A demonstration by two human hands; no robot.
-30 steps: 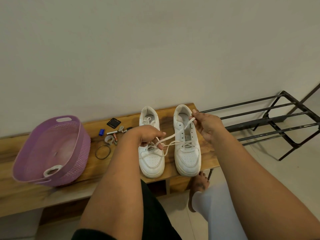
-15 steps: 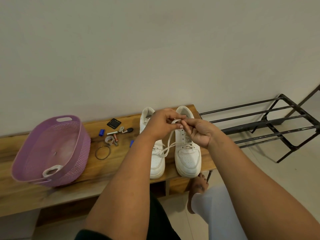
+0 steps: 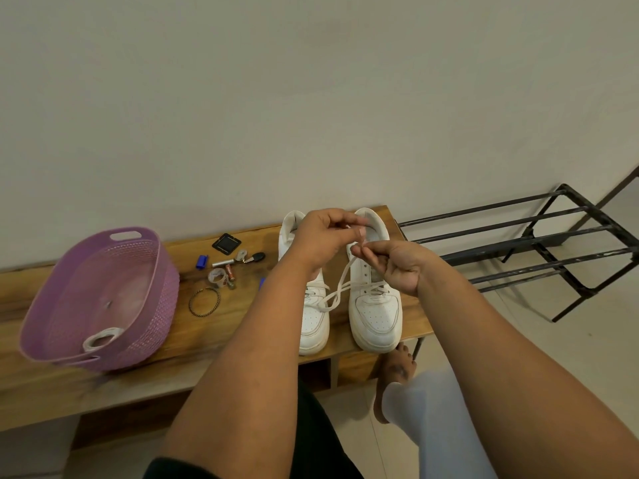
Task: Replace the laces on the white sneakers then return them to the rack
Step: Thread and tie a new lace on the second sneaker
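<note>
Two white sneakers stand side by side on the wooden bench (image 3: 214, 326), toes towards me: the left sneaker (image 3: 313, 319) and the right sneaker (image 3: 375, 305). A white lace (image 3: 340, 286) runs from the right sneaker's lower eyelets up to my hands, its two strands crossing on the way. My left hand (image 3: 321, 242) and my right hand (image 3: 394, 262) meet above the right sneaker's tongue, and both pinch the lace ends between fingertips. The left hand hides the left sneaker's upper part.
A purple plastic basket (image 3: 41, 316) sits at the bench's left with a rolled white lace (image 3: 100, 338) inside. Small items lie between: a bangle (image 3: 204, 302), batteries, keys, a black square. A black metal shoe rack (image 3: 539, 250) stands on the floor to the right. My bare foot (image 3: 394, 375) rests below the bench.
My hands were apart with the lace stretched between them; they have come together above the right sneaker's tongue, and the lace strands now rise slack to the fingertips.
</note>
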